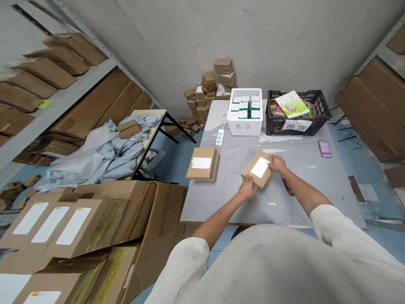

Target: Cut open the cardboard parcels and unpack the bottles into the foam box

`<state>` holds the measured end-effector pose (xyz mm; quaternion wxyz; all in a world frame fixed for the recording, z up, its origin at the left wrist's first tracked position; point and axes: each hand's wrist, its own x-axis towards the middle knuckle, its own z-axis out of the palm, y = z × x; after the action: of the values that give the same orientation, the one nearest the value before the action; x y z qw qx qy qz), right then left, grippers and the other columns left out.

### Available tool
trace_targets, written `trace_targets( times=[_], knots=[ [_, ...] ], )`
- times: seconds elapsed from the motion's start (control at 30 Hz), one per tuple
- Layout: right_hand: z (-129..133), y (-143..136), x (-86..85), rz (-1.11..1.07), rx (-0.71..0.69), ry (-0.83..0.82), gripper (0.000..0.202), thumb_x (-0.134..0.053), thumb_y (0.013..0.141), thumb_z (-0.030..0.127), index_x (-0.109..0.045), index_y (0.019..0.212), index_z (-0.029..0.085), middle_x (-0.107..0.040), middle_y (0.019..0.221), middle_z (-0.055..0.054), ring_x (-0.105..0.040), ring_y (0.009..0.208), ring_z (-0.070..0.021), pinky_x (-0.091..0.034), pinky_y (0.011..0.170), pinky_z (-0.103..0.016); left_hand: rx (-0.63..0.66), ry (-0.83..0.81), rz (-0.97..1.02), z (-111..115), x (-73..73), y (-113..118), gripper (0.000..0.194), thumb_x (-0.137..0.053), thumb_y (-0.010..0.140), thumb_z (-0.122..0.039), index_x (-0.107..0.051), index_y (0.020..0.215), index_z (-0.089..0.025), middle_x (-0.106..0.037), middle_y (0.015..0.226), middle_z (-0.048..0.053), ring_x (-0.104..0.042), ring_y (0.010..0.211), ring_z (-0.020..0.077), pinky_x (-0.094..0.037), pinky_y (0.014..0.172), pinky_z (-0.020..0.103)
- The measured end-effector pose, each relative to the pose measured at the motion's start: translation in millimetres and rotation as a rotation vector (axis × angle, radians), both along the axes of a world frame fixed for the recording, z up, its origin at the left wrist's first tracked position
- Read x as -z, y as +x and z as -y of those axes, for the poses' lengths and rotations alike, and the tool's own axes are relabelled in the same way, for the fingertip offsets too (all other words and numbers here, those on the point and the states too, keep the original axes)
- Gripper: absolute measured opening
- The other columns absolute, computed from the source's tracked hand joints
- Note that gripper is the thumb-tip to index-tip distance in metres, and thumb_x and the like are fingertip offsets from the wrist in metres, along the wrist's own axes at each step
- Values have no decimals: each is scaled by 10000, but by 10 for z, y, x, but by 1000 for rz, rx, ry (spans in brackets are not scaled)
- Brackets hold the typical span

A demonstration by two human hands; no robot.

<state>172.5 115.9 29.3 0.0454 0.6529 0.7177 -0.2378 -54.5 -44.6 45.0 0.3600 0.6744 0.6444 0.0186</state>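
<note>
A small brown cardboard box [256,175] with a white label lies slightly turned on the grey-covered table [234,207]. My left hand [247,188] grips its near left corner, and my right hand [277,163] holds its right edge beside the label. Just right of the box, partly under my right forearm, is a red and black tool [287,185], perhaps a utility knife. To the left sits another brown cardboard box [202,164], also with a white label, apparently on top of a further one.
At the table's back stand a white foam box [245,127] of small cartons and a black crate [272,128] of books. A power strip [220,137] and a phone [325,148] lie nearby. Large cartons [167,219] crowd the left; a side table [148,142] carries grey bags.
</note>
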Motion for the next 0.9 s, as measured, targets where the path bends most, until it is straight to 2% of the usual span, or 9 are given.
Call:
trace_targets(
  times=[0.1, 0.17, 0.33, 0.47, 0.53, 0.6, 0.73, 0.8, 0.9],
  knots=[
    [152, 52, 30, -6, 71, -17, 530, -569, 977, 444, -615, 1419, 154, -605, 1433, -257, -564, 1321, -435, -446, 1094, -577, -3, 55, 5, -196, 31, -196, 761, -587, 926, -328, -376, 1610, -71, -345, 1724, 267, -365, 1602, 394, -333, 1302, 528],
    [276, 79, 56, -40, 95, -55, 505, -519, 1003, 462, -624, 1390, 156, -637, 1392, -263, -617, 1273, -424, -475, 1063, -570, -6, 65, 30, -350, 33, -317, 797, -602, 898, -311, -357, 1629, -107, -380, 1716, 233, -379, 1594, 374, -335, 1303, 518],
    [578, 135, 129, -76, 133, -156, 550, -520, 1007, 514, -592, 1417, 155, -709, 1344, -250, -690, 1215, -400, -534, 989, -511, -1, 100, 102, -630, 31, -484, 664, -615, 876, -274, -504, 1521, -161, -511, 1632, 175, -462, 1542, 319, -371, 1287, 446],
    [660, 215, 196, -140, 166, -146, 546, -607, 950, 523, -633, 1382, 190, -748, 1289, -213, -712, 1190, -378, -557, 980, -492, -37, 128, 177, -690, 77, -528, 673, -629, 850, -246, -518, 1513, -209, -507, 1643, 130, -431, 1568, 291, -360, 1302, 438],
    [627, 242, 207, -238, 226, -121, 614, -642, 918, 500, -603, 1446, 190, -735, 1339, -196, -700, 1237, -362, -549, 1027, -484, -128, 149, 203, -723, 106, -546, 730, -627, 845, -229, -476, 1559, -197, -488, 1659, 142, -397, 1594, 290, -336, 1319, 437],
    [564, 238, 195, -362, 335, -111, 727, -651, 908, 479, -520, 1557, 178, -667, 1474, -196, -668, 1318, -337, -527, 1093, -460, -243, 134, 227, -784, 128, -560, 799, -638, 847, -229, -415, 1611, -172, -475, 1670, 169, -394, 1598, 311, -329, 1323, 443],
    [451, 145, 144, -620, 514, -139, 800, -621, 938, 455, -416, 1659, 177, -537, 1633, -199, -632, 1389, -298, -505, 1145, -418, -418, -42, 336, -931, 154, -559, 970, -656, 873, -284, -202, 1716, -134, -472, 1677, 207, -476, 1549, 341, -403, 1272, 450],
    [435, 90, 122, -707, 545, -152, 796, -613, 945, 460, -413, 1667, 189, -550, 1627, -186, -641, 1381, -296, -506, 1149, -427, -439, -111, 417, -968, 160, -549, 1016, -635, 896, -301, -95, 1741, -137, -493, 1665, 205, -545, 1496, 318, -464, 1216, 418],
    [469, 42, 87, -750, 579, -162, 833, -624, 940, 482, -387, 1684, 194, -561, 1622, -171, -659, 1359, -292, -522, 1137, -416, -403, -131, 486, -951, 151, -556, 1021, -606, 927, -317, -28, 1754, -170, -511, 1659, 180, -604, 1440, 278, -515, 1151, 369]
  ],
)
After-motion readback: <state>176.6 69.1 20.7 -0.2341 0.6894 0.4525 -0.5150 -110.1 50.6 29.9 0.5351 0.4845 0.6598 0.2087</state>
